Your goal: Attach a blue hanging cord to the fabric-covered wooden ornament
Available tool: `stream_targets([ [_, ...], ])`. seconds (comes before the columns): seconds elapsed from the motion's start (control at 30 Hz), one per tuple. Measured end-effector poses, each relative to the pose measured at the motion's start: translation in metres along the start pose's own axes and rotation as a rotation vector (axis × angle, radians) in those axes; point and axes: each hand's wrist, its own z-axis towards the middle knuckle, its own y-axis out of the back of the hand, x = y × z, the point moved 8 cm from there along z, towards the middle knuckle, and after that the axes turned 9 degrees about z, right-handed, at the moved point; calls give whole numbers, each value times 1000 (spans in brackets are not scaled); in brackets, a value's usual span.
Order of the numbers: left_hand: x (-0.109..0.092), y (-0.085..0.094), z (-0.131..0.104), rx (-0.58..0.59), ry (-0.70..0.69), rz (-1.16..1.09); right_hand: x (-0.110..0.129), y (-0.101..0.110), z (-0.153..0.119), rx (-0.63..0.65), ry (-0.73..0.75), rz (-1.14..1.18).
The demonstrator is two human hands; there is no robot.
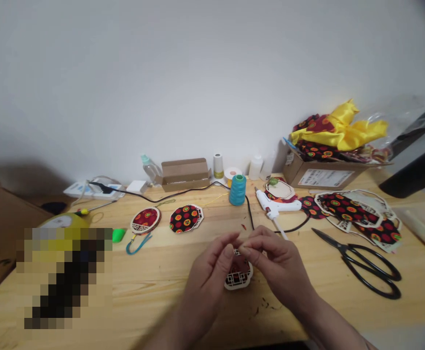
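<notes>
A small lattice-framed panel with dark red patterned fabric sits between my two hands, over the front middle of the table. Curled round its upper left side, my left hand is closed, thumb and fingers at the edge. My right hand pinches at the panel's top edge; whatever is in that pinch is too small or hidden to make out. The fingertips of both hands nearly meet there. Behind the right hand lies a white glue gun. Black-handled scissors rest to the right.
A blue thread cone stands beyond my hands. Two fabric panels, one round with a blue cord and one black-patterned, lie left. More panels are stacked right, before a cardboard box of fabric. A black cable crosses behind.
</notes>
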Motion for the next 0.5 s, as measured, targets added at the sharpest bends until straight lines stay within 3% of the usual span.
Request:
stream_targets([
  [0.17,19,-16,1,140,165,-214,-2,3,1,-11,0,-36],
  [0.4,26,-12,0,66,211,-205,-1,-4,1,11,21,-87],
  [0.5,26,-7,0,24,212,-212,5,14,-1,-47,102,-245],
])
